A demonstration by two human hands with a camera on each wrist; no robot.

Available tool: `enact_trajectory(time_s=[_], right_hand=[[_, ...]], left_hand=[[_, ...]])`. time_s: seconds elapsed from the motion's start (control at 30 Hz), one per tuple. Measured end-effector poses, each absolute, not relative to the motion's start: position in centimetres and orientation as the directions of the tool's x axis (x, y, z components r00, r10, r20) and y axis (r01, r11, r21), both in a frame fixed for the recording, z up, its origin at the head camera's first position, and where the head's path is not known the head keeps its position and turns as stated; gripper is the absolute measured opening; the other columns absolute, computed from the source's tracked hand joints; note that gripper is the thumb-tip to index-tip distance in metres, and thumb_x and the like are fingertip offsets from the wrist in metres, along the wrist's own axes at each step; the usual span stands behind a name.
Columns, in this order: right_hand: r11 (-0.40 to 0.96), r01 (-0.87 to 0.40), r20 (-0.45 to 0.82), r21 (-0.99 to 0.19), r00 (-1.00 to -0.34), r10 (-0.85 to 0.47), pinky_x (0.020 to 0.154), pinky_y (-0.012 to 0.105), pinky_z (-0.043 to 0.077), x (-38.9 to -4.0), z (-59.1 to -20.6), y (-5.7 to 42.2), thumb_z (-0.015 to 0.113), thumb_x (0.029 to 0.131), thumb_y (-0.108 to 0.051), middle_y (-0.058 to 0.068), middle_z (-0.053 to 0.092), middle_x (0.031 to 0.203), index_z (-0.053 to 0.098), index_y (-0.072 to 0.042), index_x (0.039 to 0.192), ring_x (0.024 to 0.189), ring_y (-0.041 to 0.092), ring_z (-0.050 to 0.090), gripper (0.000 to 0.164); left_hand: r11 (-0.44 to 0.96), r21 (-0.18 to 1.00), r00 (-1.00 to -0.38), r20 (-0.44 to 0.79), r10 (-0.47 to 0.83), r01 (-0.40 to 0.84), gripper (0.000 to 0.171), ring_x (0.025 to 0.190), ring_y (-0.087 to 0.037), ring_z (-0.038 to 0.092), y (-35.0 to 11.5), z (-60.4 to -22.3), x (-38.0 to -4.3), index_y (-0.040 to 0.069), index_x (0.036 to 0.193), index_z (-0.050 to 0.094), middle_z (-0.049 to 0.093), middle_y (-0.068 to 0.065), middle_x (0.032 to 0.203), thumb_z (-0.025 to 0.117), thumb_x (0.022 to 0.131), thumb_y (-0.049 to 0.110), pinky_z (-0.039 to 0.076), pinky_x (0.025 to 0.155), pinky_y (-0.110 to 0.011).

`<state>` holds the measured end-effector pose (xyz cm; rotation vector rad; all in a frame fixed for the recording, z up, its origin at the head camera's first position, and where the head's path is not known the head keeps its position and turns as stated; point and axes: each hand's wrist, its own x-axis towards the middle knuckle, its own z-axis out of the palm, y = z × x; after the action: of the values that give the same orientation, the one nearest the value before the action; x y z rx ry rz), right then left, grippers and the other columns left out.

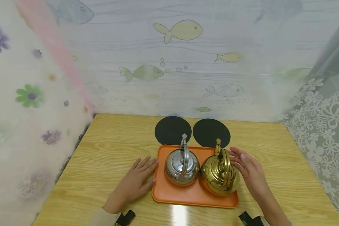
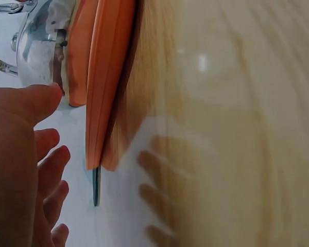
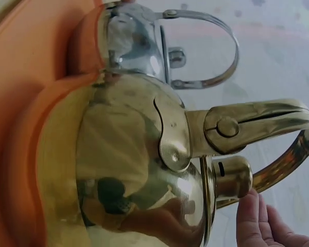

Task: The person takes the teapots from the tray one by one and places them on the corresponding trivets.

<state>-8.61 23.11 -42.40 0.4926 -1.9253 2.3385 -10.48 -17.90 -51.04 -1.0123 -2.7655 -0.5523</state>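
A silver kettle [image 1: 182, 169] and a gold kettle [image 1: 218, 179] stand side by side on an orange tray [image 1: 192, 198], their arched handles raised. My left hand [image 1: 137, 180] lies beside the tray's left edge, its fingers spread and holding nothing. In the left wrist view, the thumb [image 2: 41, 100] overlaps the silver kettle's side. My right hand [image 1: 250, 172] is at the right of the gold kettle, fingers extended and close to its handle [image 3: 262, 121]. From the right wrist, the fingertips [image 3: 249, 206] appear right at the lid knob [image 3: 234, 177], not wrapped around the handle.
Two flat black discs [image 1: 173, 130] lie behind the tray on the wooden table [image 1: 107, 141]. A curtain with printed fish [image 1: 186, 29] hangs along the back edge. Flowered fabric [image 1: 31, 95] covers the left side, and lace [image 1: 327, 150] hangs on the right.
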Motion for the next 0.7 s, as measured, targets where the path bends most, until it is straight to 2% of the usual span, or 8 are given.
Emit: enact_trajectory(time_s=[0.2,0.43,0.7], right_hand=[[-0.221,-0.223,0.264,-0.950,-0.948,-0.179,0.097,0.021,0.053,-8.61,-42.45,22.94,0.026,0.113,-0.010,0.001,0.066,0.124,0.058,0.001,0.137,0.112,0.009,0.066,0.042],[-0.290,-0.160,0.226,-0.944,-0.951,-0.210,0.098,0.020,0.052,-8.53,-42.03,23.09,0.026,0.113,-0.009,-0.001,0.068,0.127,0.064,-0.008,0.135,0.115,0.008,0.066,0.044],[-0.337,-0.100,0.185,-0.936,-0.956,-0.230,0.095,0.021,0.054,-8.46,-41.66,22.96,0.027,0.112,-0.008,-0.001,0.071,0.118,0.062,-0.008,0.137,0.111,0.007,0.067,0.043]], left_hand=[[0.705,0.317,-0.773,0.245,0.586,0.635,0.061,0.150,-0.030,0.037,-17.57,-51.31,-10.61,0.013,0.155,0.046,0.044,-0.001,0.159,0.061,0.101,0.036,0.025,0.122,-0.057],[0.716,0.340,-0.792,0.212,0.573,0.609,0.058,0.150,-0.030,0.036,-17.40,-51.41,-10.67,0.014,0.155,0.045,0.044,0.000,0.159,0.059,0.103,0.036,0.025,0.122,-0.058],[0.727,0.406,-0.823,0.136,0.552,0.554,0.057,0.152,-0.028,0.032,-17.50,-51.44,-10.76,0.015,0.157,0.042,0.039,0.001,0.162,0.055,0.105,0.035,0.022,0.123,-0.058]])
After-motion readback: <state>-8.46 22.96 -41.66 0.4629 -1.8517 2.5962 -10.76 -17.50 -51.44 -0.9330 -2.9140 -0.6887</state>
